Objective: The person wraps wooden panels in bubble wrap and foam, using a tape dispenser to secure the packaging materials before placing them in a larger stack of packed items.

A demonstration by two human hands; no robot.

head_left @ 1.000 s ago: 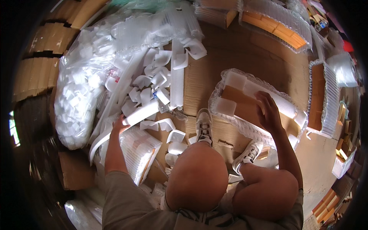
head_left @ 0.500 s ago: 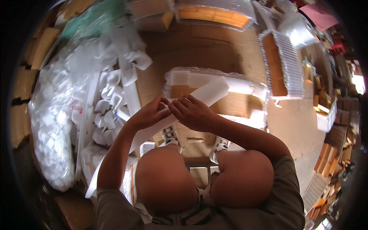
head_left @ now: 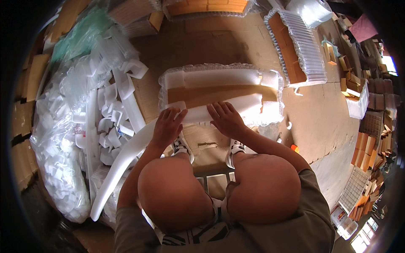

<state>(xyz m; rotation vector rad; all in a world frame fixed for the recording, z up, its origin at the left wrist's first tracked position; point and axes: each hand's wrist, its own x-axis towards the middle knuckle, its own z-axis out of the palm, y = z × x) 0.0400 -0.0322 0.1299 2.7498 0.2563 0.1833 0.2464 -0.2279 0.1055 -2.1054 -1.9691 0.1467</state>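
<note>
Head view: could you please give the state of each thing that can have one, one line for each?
Long white foam strip, curved, under both hands
Left hand, fingers over the strip, grip unclear
Right hand, fingers over the strip, grip unclear
Central brown panel, top partly exposed, edges padded
Wrapped brown piece at upper right, brown face exposed
Loose foam corner pieces, heaped
Clear plastic bag, full, bulging
Clear film roll, wound up

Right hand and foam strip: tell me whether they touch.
Touching. The head view shows the right hand laid on the foam strip, covering part of its near edge, no gap visible.
</note>
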